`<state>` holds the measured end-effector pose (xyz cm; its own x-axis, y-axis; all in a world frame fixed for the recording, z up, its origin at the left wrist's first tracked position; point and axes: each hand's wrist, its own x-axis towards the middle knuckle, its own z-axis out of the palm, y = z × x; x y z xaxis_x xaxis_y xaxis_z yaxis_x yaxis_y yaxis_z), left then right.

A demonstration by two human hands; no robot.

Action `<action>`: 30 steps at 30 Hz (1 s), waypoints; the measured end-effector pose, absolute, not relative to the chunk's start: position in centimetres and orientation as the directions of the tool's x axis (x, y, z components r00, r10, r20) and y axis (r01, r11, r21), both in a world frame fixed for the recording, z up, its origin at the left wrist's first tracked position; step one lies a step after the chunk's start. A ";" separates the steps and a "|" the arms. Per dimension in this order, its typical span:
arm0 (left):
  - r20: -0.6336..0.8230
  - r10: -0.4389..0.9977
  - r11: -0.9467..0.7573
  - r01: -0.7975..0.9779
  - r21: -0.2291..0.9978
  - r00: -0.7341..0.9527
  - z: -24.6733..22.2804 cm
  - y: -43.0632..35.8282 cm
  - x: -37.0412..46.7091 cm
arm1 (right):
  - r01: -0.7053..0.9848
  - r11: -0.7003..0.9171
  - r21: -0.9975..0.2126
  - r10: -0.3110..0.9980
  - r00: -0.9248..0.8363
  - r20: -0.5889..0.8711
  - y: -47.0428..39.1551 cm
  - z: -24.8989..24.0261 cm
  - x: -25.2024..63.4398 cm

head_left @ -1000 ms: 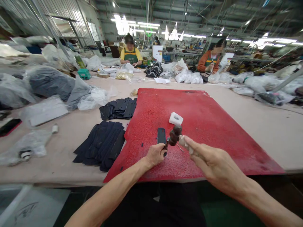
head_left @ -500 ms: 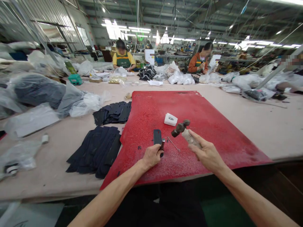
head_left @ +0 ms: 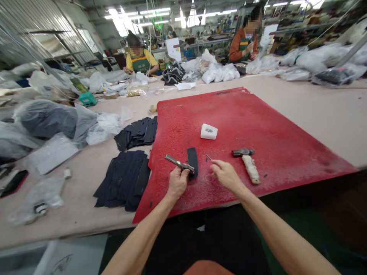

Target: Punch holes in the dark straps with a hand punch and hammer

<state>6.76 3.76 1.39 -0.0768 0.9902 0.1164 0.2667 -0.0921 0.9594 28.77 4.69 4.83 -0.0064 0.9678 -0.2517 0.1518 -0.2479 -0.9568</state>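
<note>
My left hand (head_left: 178,182) is closed around a metal punch (head_left: 178,163), which lies tilted with its shaft pointing up and left. Just beside it is a dark strip-shaped piece (head_left: 192,158), partly covered by the punch. My right hand (head_left: 226,175) pinches a thin metal rod (head_left: 208,157) low over the red mat (head_left: 177,126); one end shows past the fingertips and the rest is hidden. A hammer (head_left: 250,165) with a wrapped pale handle rests on the mat, right of my right hand.
Farther back on the mat sits a small white block (head_left: 209,131). Left of the mat lie two stacks of dark pieces, a near stack (head_left: 123,177) and a far stack (head_left: 137,131). Plastic bags (head_left: 48,118) cover the table's left. Two people work across the table.
My right hand has put the hammer down on the mat and taken hold of the thin rod. In my left hand the punch has swung from upright to lying sideways.
</note>
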 end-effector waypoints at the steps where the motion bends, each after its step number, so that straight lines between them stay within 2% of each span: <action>1: 0.091 0.990 -0.064 0.225 0.972 -0.108 1.2 3.6 6.6 | 0.106 -0.325 -0.940 0.942 -0.055 -0.332 4.8 4.3 26.9; 4: 0.024 0.987 -0.013 0.072 0.997 -0.160 0.3 3.2 6.5 | -0.012 -0.502 -0.865 0.855 -0.162 -0.493 5.3 2.5 22.9; 7: -0.048 0.979 0.010 -0.188 0.982 -0.198 0.3 2.7 6.8 | -0.112 -0.586 -0.803 0.805 -0.197 -0.560 5.8 1.5 21.5; 11: -0.186 0.966 0.068 -0.515 0.855 -0.181 2.0 2.1 6.8 | -0.235 -0.613 -0.754 0.787 -0.268 -0.556 5.5 1.8 21.7; 14: -0.206 0.958 0.068 -0.542 0.837 -0.199 3.0 1.7 6.1 | -0.321 -0.595 -0.737 0.801 -0.314 -0.510 4.8 2.5 22.0; 18: -0.177 0.942 0.077 -0.331 0.940 -0.283 3.0 1.4 4.7 | -0.377 -0.552 -0.744 0.832 -0.313 -0.459 4.3 3.3 22.0; 20: -0.203 0.941 0.170 -0.142 0.975 -0.271 2.8 1.4 3.6 | -0.387 -0.533 -0.753 0.844 -0.306 -0.440 4.3 3.6 21.9; 22: -0.237 0.941 0.268 0.104 0.958 -0.241 2.9 1.6 2.4 | -0.390 -0.515 -0.763 0.855 -0.296 -0.426 4.3 4.1 21.8; 24: -0.231 0.944 0.312 0.406 0.859 -0.238 3.4 1.8 1.3 | -0.389 -0.496 -0.776 0.866 -0.283 -0.412 4.4 4.5 21.6; 26: -0.161 0.952 0.298 0.678 0.672 -0.259 4.1 1.7 0.6 | -0.387 -0.476 -0.789 0.877 -0.268 -0.398 4.3 4.8 21.4; 28: -0.021 0.963 0.243 0.825 0.510 -0.270 5.3 1.3 0.7 | -0.383 -0.459 -0.802 0.887 -0.253 -0.387 4.2 5.1 21.2; 30: 0.142 0.966 0.123 0.864 0.488 -0.218 6.7 0.5 1.4 | -0.371 -0.451 -0.812 0.891 -0.243 -0.383 4.0 5.2 21.0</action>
<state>1.38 0.48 6.68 -0.2178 0.9656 0.1424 0.8641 0.1229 0.4881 20.95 3.96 5.25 -0.2434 0.8909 -0.3834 -0.3713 -0.4508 -0.8118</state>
